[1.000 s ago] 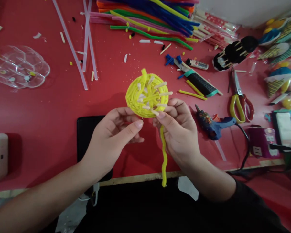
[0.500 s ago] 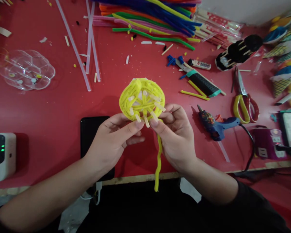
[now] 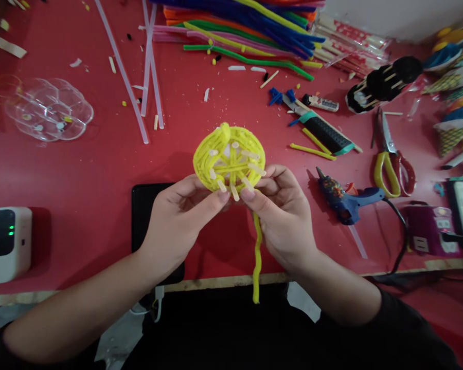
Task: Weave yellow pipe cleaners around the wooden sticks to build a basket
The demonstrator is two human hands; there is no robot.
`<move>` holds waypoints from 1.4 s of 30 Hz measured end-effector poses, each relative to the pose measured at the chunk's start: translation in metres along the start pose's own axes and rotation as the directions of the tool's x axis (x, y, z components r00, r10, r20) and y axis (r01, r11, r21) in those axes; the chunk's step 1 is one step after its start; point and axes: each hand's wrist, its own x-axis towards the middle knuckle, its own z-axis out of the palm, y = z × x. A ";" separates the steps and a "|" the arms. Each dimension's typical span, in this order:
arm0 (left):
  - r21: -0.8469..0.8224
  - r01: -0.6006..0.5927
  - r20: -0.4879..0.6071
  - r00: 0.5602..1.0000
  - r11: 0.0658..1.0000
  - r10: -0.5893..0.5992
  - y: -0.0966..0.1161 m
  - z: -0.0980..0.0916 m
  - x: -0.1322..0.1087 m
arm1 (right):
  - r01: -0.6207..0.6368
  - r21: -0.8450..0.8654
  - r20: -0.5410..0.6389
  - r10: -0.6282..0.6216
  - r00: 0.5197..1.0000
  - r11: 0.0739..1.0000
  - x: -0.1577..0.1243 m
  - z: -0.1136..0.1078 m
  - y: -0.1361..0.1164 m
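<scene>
A round yellow woven pipe-cleaner disc point(image 3: 227, 156) with pale wooden stick spokes is held above the red table point(image 3: 81, 164). My left hand point(image 3: 179, 218) pinches its lower left rim, thumb on top. At the lower right rim, my right hand point(image 3: 281, 216) grips the disc with closed fingers. A loose yellow pipe-cleaner tail point(image 3: 256, 257) hangs from the disc, down between my hands past the table edge.
A pile of coloured pipe cleaners point(image 3: 247, 25) lies at the back. A blue glue gun point(image 3: 345, 198), scissors point(image 3: 389, 159), a utility knife point(image 3: 324, 133) sit to the right. Clear glue sticks point(image 3: 139, 72), a clear plastic tray point(image 3: 48, 110), a black phone point(image 3: 144, 216) and a white device point(image 3: 5, 244) are left.
The disc has been turned and tilted in my hands, so the spokes now point more toward me. Both hands kept their grip on it.
</scene>
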 end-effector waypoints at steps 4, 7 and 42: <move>0.054 -0.040 -0.005 0.999 0.998 0.040 0.000 0.000 0.000 | -0.011 0.038 0.006 0.011 1.000 0.999 0.000 0.000 -0.003; 0.065 -0.071 0.003 0.997 0.995 0.071 0.001 0.000 0.000 | -0.013 0.059 0.021 0.012 1.000 0.998 0.000 0.000 -0.005; 0.013 -0.054 0.031 0.998 0.998 0.054 0.001 0.004 -0.001 | 0.059 -0.063 0.024 -0.058 0.998 0.996 -0.001 -0.001 -0.004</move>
